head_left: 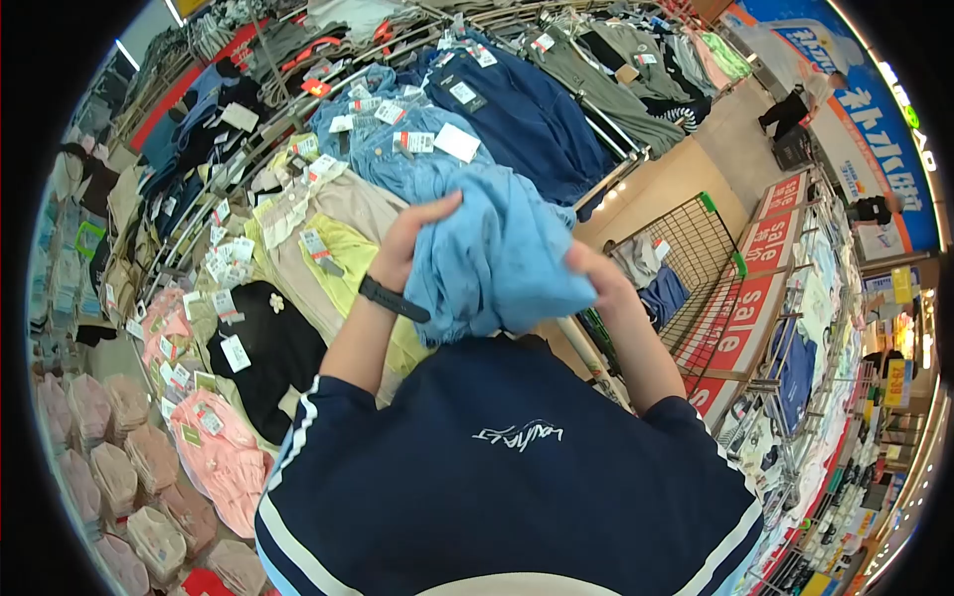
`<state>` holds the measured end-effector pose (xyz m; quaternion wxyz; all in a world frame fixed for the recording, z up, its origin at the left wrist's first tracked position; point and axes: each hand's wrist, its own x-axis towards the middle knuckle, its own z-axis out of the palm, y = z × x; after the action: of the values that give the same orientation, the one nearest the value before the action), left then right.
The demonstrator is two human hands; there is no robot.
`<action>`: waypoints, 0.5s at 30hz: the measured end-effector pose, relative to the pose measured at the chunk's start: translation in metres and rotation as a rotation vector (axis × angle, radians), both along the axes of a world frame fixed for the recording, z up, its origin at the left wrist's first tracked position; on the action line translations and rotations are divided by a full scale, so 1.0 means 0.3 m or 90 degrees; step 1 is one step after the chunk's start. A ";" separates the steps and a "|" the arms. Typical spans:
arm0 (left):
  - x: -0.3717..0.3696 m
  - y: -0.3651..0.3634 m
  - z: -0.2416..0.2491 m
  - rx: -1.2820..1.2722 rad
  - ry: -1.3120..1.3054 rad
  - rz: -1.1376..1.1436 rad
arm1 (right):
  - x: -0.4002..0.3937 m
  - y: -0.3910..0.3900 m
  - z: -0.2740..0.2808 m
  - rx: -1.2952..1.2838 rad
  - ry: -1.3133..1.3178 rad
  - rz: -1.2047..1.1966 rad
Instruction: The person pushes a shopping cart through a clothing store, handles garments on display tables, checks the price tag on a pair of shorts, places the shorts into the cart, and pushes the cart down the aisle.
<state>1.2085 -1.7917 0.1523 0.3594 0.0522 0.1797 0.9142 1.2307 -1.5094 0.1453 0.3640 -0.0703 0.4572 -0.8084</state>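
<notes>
At chest height, above a clothes rack, a light blue garment is held bunched between both hands. The left hand is pressed against the garment's left side, fingers curled onto the cloth and gripping it; a black wristband is worn on that wrist. The right hand is closed on the garment's right lower edge, its fingers mostly hidden in the fabric. Just beyond the garment, denim pieces with white price tags are hung on the rack, with a dark navy garment beside them. To the left, beige tops, a yellow top, a black top and pink items are seen. To the right, a wire basket and red sale signs are visible. The wearer's navy shirt fills the lower view.
</notes>
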 end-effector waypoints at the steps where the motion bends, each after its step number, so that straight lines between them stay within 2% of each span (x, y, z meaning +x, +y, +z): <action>1: -0.010 -0.008 0.005 0.052 -0.052 -0.016 | 0.023 -0.019 -0.012 0.053 0.095 0.056; 2: -0.024 -0.013 -0.016 0.069 -0.050 -0.022 | 0.037 -0.031 -0.013 0.117 0.116 0.088; 5: -0.041 -0.029 -0.078 0.123 -0.029 -0.044 | 0.077 -0.053 0.066 0.087 0.079 -0.098; 6: -0.037 -0.031 -0.076 0.148 -0.014 -0.054 | 0.074 -0.039 0.065 0.027 0.046 -0.186; 7: -0.029 -0.030 -0.072 0.174 0.002 -0.066 | 0.057 -0.019 0.078 -0.043 0.056 -0.181; 8: 0.004 -0.018 -0.072 0.095 -0.004 -0.032 | 0.047 0.001 0.071 -0.096 0.008 -0.207; 9: 0.039 0.013 -0.075 0.001 0.100 -0.015 | 0.039 0.014 0.063 -0.149 -0.038 -0.232; 12: 0.111 0.105 -0.101 -0.275 0.410 0.043 | 0.035 -0.020 0.109 -0.161 -0.037 -0.252; 15: 0.079 0.094 -0.148 -0.446 0.427 0.025 | -0.010 0.054 0.071 -0.116 -0.053 -0.263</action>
<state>1.2322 -1.7634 0.1078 0.2601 0.2168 0.5834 0.7382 1.2277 -1.4933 0.1667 0.2014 0.0256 0.3719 -0.9058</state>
